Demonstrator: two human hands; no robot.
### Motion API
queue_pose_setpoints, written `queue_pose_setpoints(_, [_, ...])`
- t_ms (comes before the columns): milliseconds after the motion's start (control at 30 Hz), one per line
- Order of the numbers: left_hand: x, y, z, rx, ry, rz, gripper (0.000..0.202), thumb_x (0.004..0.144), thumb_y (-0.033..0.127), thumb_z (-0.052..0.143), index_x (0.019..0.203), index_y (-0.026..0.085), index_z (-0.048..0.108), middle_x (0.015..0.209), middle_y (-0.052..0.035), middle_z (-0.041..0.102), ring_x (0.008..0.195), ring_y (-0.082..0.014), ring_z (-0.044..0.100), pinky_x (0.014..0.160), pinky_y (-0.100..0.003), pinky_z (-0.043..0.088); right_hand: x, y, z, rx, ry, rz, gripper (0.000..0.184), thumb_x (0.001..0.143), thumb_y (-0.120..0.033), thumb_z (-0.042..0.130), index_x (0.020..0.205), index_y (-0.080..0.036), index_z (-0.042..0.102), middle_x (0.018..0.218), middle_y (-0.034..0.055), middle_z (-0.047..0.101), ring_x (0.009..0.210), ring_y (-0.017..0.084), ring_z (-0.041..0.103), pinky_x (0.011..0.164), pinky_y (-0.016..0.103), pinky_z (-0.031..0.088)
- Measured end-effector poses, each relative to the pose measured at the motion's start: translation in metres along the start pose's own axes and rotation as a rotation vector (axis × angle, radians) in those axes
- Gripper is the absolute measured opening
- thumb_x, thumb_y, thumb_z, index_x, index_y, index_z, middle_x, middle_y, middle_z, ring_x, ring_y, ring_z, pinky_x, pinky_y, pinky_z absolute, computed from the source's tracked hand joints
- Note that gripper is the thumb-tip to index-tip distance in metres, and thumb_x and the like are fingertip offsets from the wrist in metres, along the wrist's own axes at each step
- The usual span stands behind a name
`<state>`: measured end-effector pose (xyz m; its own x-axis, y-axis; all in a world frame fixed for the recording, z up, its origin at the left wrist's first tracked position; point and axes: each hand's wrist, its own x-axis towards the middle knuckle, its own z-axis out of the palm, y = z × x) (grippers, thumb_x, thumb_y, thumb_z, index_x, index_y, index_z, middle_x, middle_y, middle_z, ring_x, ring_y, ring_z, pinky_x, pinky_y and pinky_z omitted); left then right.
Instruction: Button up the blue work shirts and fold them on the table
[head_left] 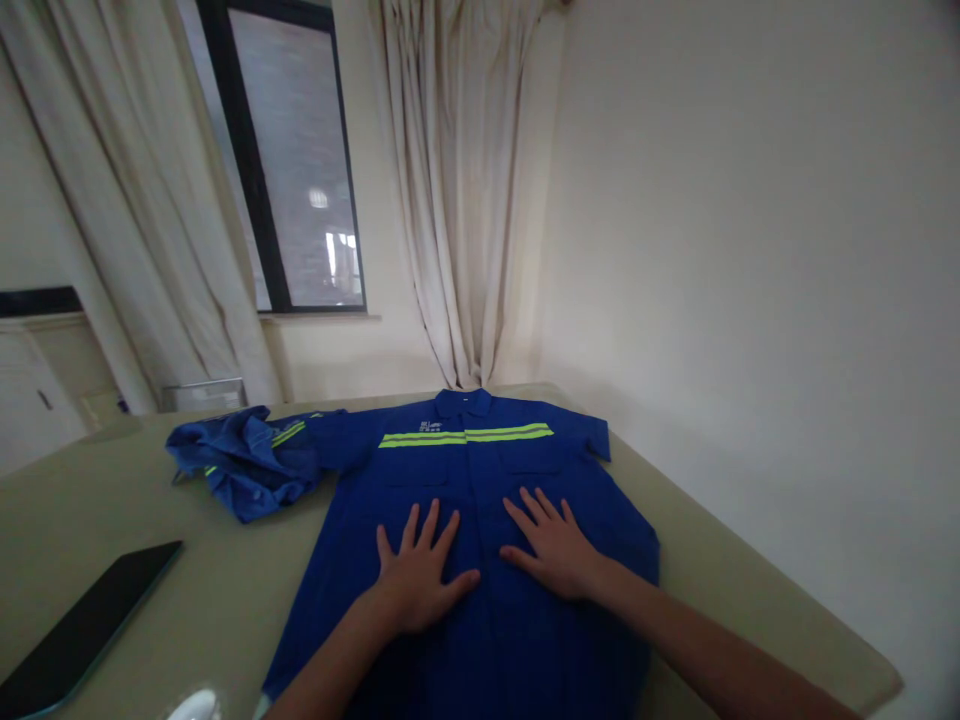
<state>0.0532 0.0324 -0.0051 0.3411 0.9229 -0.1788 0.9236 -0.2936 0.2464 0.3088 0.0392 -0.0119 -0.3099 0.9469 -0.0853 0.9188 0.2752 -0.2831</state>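
A blue work shirt (pixel 480 640) with a collar and yellow-green reflective stripes across the chest lies spread front side up, its collar at the far end. My left hand (pixel 420 575) rests flat on the shirt's left half with the fingers spread. On the other side of the front closure, my right hand (pixel 551 545) also lies flat, fingers apart. Neither hand holds anything. A crumpled blue garment (pixel 251 465) with similar stripes sits beside the shirt's left sleeve. The shirt's lower end runs out of view.
The shirt lies on a pale greenish table (pixel 217 590), whose right edge runs near the wall (pixel 750 250). A dark flat panel (pixel 90 625) lies at the left, with a white object (pixel 195 705) at the bottom edge. Behind are curtains (pixel 457 180) and a window (pixel 292 150).
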Motion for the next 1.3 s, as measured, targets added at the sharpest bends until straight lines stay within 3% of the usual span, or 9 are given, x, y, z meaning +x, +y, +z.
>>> queue_pose_setpoints(167, [0.038, -0.023, 0.003, 0.040, 0.154, -0.001, 0.085, 0.089, 0.082, 0.027, 0.160, 0.035, 0.024, 0.170, -0.0069, 0.013, 0.155, -0.0424, 0.008, 0.112, -0.081, 0.003, 0.044, 0.009, -0.009, -0.047, 0.101, -0.033, 0.073, 0.098, -0.070, 0.038, 0.156, -0.027, 0.039, 0.165, 0.0128, 0.031, 0.152, 0.037, 0.026, 0.120, 0.062, 0.018])
queue_pose_setpoints(300, [0.036, -0.035, 0.002, 0.022, 0.177, -0.012, 0.075, 0.094, 0.074, 0.030, 0.158, 0.035, 0.030, 0.169, -0.0052, 0.019, 0.155, -0.0400, 0.014, 0.117, -0.076, 0.007, 0.027, 0.018, -0.013, -0.065, 0.229, -0.085, 0.049, 0.098, -0.045, 0.050, 0.139, -0.019, 0.060, 0.137, 0.0162, 0.063, 0.126, 0.032, 0.058, 0.106, 0.045, 0.043])
queue_pose_setpoints(500, [-0.043, -0.067, -0.005, 0.054, 0.070, 0.024, 0.063, 0.090, 0.030, 0.047, 0.154, 0.031, 0.043, 0.162, -0.0018, 0.040, 0.145, -0.0289, 0.043, 0.118, -0.047, 0.037, -0.073, 0.065, -0.026, 0.183, 0.353, 0.053, 0.045, 0.102, -0.054, 0.038, 0.108, -0.025, 0.073, 0.084, 0.0036, 0.075, 0.078, 0.023, 0.070, 0.075, 0.032, 0.052])
queue_pose_setpoints(600, [-0.089, -0.069, -0.016, 0.083, 0.007, -0.096, 0.064, 0.086, 0.034, 0.054, 0.150, 0.037, 0.048, 0.148, -0.0002, 0.059, 0.130, -0.0317, 0.060, 0.110, -0.049, 0.047, -0.114, 0.082, -0.041, 0.132, 0.434, 0.168, 0.052, 0.101, -0.059, 0.036, 0.093, -0.026, 0.075, 0.084, 0.0061, 0.077, 0.078, 0.026, 0.072, 0.075, 0.035, 0.053])
queue_pose_setpoints(700, [-0.103, -0.043, -0.023, 0.118, -0.012, -0.130, 0.059, 0.090, 0.044, 0.050, 0.147, 0.031, 0.053, 0.138, -0.0075, 0.067, 0.126, -0.0358, 0.063, 0.108, -0.054, 0.048, -0.125, 0.063, -0.044, 0.094, 0.438, 0.142, 0.049, 0.100, -0.060, 0.040, 0.102, -0.028, 0.076, 0.095, 0.0079, 0.078, 0.086, 0.028, 0.073, 0.081, 0.038, 0.055])
queue_pose_setpoints(833, [-0.067, 0.006, -0.004, 0.024, 0.092, 0.131, 0.060, 0.098, 0.051, 0.039, 0.156, 0.039, 0.034, 0.165, 0.0003, 0.033, 0.152, -0.0337, 0.029, 0.122, -0.065, 0.022, -0.096, -0.009, -0.015, 0.101, 0.309, -0.098, 0.053, 0.101, -0.057, 0.044, 0.146, -0.031, 0.055, 0.150, 0.0077, 0.055, 0.135, 0.029, 0.053, 0.114, 0.045, 0.041])
queue_pose_setpoints(967, [-0.019, 0.023, 0.028, 0.006, 0.155, 0.099, 0.058, 0.100, 0.054, 0.030, 0.157, 0.044, 0.027, 0.169, 0.0034, 0.018, 0.156, -0.0384, 0.012, 0.115, -0.079, 0.005, -0.039, -0.060, 0.021, 0.075, 0.167, -0.069, 0.058, 0.103, -0.055, 0.039, 0.157, -0.035, 0.037, 0.166, 0.0053, 0.028, 0.153, 0.036, 0.023, 0.121, 0.059, 0.022])
queue_pose_setpoints(1100, [0.015, 0.009, 0.032, 0.019, 0.235, 0.088, 0.058, 0.100, 0.056, 0.027, 0.157, 0.042, 0.031, 0.168, 0.0039, 0.021, 0.156, -0.0374, 0.015, 0.117, -0.077, 0.005, 0.016, -0.060, 0.029, 0.040, 0.156, -0.039, 0.059, 0.104, -0.054, 0.031, 0.159, -0.034, 0.031, 0.166, 0.0054, 0.028, 0.155, 0.033, 0.018, 0.123, 0.060, 0.011])
queue_pose_setpoints(1300, [0.055, 0.001, 0.007, 0.021, 0.290, 0.046, 0.058, 0.098, 0.051, 0.036, 0.154, 0.035, 0.040, 0.165, -0.0031, 0.033, 0.153, -0.0411, 0.023, 0.115, -0.079, 0.012, 0.073, -0.039, 0.018, 0.094, 0.206, -0.105, 0.064, 0.103, -0.064, 0.027, 0.155, -0.029, 0.040, 0.163, 0.0082, 0.037, 0.153, 0.031, 0.026, 0.122, 0.057, 0.014])
